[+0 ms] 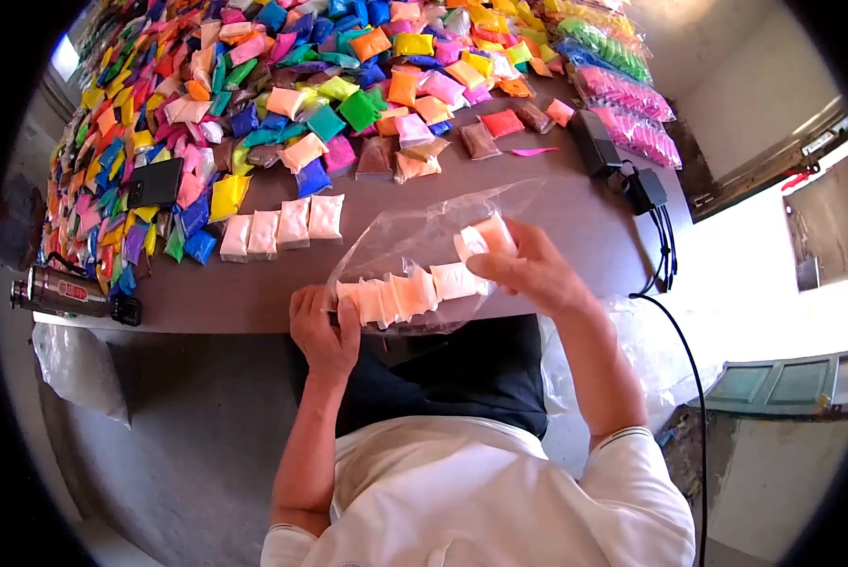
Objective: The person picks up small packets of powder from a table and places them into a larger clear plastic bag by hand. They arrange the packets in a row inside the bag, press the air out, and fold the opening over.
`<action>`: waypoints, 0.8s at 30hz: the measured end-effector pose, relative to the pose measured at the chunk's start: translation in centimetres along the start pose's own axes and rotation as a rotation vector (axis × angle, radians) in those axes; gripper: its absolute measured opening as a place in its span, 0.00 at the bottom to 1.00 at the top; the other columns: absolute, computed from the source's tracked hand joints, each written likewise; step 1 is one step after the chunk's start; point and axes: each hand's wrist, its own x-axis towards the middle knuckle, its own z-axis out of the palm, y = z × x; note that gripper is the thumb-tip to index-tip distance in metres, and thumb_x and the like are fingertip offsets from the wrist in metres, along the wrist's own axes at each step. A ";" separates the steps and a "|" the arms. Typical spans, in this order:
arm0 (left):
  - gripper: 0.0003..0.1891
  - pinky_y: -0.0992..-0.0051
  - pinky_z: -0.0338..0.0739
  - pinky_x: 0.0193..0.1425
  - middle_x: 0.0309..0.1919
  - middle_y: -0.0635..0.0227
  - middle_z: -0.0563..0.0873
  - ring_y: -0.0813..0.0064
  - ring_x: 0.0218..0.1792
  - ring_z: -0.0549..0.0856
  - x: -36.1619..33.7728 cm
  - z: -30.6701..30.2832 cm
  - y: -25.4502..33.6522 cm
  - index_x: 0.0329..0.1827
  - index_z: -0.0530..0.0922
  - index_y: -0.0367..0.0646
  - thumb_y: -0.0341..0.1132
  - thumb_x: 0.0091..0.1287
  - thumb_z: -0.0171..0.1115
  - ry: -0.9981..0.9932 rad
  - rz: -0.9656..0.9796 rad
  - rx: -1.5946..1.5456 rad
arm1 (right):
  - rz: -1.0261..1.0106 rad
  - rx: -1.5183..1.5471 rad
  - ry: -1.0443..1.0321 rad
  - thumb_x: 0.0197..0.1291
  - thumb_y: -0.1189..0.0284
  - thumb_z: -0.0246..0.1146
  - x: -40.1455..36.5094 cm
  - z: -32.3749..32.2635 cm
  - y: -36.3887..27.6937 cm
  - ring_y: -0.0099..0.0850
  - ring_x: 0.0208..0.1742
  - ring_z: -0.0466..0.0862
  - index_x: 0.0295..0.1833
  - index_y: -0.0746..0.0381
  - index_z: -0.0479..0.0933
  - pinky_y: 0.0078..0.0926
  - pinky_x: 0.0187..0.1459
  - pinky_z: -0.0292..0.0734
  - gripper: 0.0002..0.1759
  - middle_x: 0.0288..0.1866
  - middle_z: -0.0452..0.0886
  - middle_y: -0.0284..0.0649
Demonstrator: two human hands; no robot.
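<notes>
A clear plastic bag (386,236) lies at the table's front edge with a row of peach-coloured packets (391,298) inside. My left hand (325,331) is closed on the bag's left end, thumb over the plastic beside the packets. My right hand (536,269) grips a pale peach packet (486,240) between thumb and fingers, at the bag's right side above the row. Left of the bag, several pale peach packets (294,223) lie side by side on the table.
A large heap of coloured packets (358,111) covers the table's far and left parts. A black phone (155,182) rests on it. A metal flask (69,291) lies at the left edge. Black adapters (644,190) with cables sit right, near bagged pink packets (637,137).
</notes>
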 end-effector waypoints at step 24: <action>0.14 0.59 0.75 0.51 0.32 0.55 0.83 0.52 0.39 0.81 0.0 0.1 -0.1 0.34 0.78 0.36 0.40 0.70 0.56 0.039 0.027 0.048 | 0.283 -0.432 0.154 0.57 0.59 0.62 1.4 -0.4 3.9 0.40 0.36 0.83 0.42 0.67 0.81 0.36 0.42 0.78 0.20 0.36 0.85 0.51</action>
